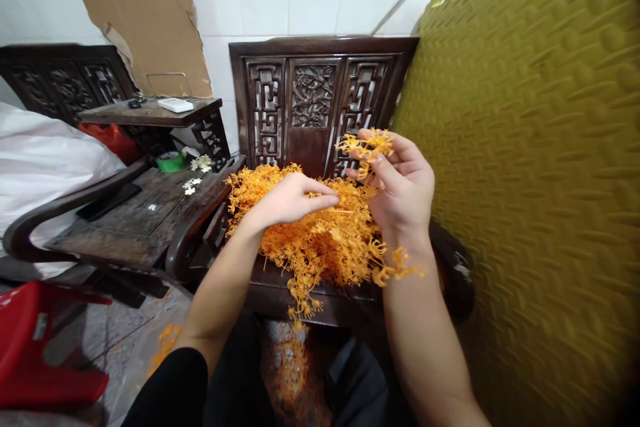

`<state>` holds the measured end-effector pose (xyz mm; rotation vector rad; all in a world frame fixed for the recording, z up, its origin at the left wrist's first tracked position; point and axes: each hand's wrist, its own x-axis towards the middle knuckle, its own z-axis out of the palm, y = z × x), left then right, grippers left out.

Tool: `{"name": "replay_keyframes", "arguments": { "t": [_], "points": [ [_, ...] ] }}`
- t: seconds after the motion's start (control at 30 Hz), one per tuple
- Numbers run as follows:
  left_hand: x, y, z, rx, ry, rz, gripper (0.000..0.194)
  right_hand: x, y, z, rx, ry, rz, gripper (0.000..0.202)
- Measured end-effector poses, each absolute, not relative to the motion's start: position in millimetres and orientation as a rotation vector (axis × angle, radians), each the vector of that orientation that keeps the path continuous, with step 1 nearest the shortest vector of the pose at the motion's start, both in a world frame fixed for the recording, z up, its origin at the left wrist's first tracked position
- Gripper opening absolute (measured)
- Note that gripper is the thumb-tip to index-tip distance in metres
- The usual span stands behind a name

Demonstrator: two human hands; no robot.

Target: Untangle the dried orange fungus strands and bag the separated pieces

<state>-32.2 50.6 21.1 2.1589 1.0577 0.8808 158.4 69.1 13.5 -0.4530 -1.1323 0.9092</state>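
Observation:
A large heap of orange plastic flower sprigs (320, 247), thin-stemmed with star-like tips, covers the seat of a dark carved wooden chair (313, 147). Raised above its right side, my right hand (403, 183) pinches an orange plastic flower sprig (367, 143) between thumb and fingers. More orange pieces hang by that wrist. My left hand (295, 199) reaches over the heap, thumb and index finger drawn close together at its surface. Whether anything is between those fingertips is hidden. Some sprigs dangle over the front of the seat.
A yellow-green foam mat (540, 160) stands upright at the right. To the left, a wooden side table (150, 113) carries a white device (176, 105). Green tape (171, 161) and small pale flower pieces (193, 185) lie below. A red stool (45, 347) stands lower left.

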Motion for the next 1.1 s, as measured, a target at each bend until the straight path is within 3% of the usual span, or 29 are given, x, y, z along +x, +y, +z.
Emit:
{"name": "replay_keyframes", "arguments": {
  "t": [0.2, 0.33, 0.47, 0.63, 0.87, 1.1],
  "points": [
    [-40.4, 49.2, 28.1, 1.905, 1.152, 1.281, 0.038, 154.7, 71.2, 10.3, -0.485, -1.212, 0.940, 0.027],
    [-26.1, 49.9, 22.8, 1.941, 1.124, 1.179, 0.044, 149.0, 70.9, 6.7, -0.504, -1.229, 0.919, 0.025],
    [-12.0, 50.8, 14.8, 2.034, 1.259, 1.064, 0.054, 149.7, 75.2, 5.7, -0.543, -1.151, 1.113, 0.026],
    [-2.6, 51.0, 5.9, 2.361, 1.280, 1.036, 0.050, 149.9, 79.7, 7.5, -0.589, -1.013, 1.209, 0.028],
    [0.2, 42.9, 2.6, 2.580, 1.418, 1.270, 0.056, 142.6, 76.8, 8.1, -0.630, -0.955, 1.098, 0.023],
    [2.3, 47.3, 7.4, 2.486, 1.261, 1.174, 0.057, 138.3, 76.4, 4.8, -0.600, -0.981, 0.929, 0.023]
  ]
}}
